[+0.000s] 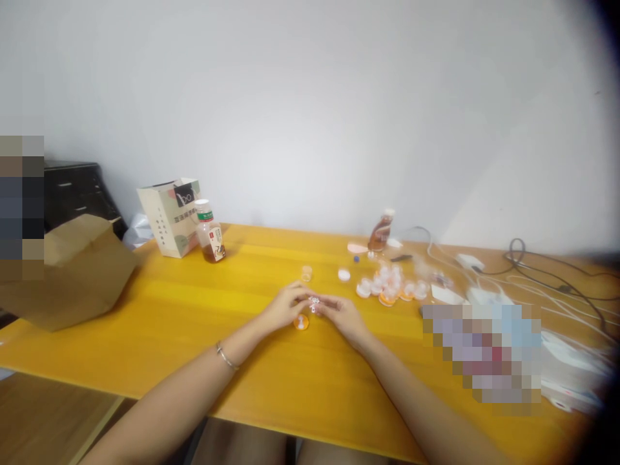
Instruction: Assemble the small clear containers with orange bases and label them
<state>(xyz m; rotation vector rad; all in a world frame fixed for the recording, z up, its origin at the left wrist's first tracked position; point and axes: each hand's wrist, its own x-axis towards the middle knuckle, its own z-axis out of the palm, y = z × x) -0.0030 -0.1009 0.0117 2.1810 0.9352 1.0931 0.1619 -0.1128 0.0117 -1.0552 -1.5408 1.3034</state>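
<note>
My left hand (285, 306) and my right hand (343, 315) meet over the middle of the yellow table (169, 323). Their fingertips pinch together on a tiny white thing (314, 302) that I cannot make out. Just under the fingers a small orange-bottomed clear cup (301, 321) stands on the table. A thin bracelet circles my left wrist. A cluster of several similar small cups (391, 287) lies to the right, beyond my right hand.
A brown-liquid bottle (210, 232) and a paper carton (169, 216) stand at the back left, beside a brown paper bag (72, 271). A second bottle (381, 231), a white lid (343, 274), a clear cup (306, 272) and white cables (508, 290) lie right.
</note>
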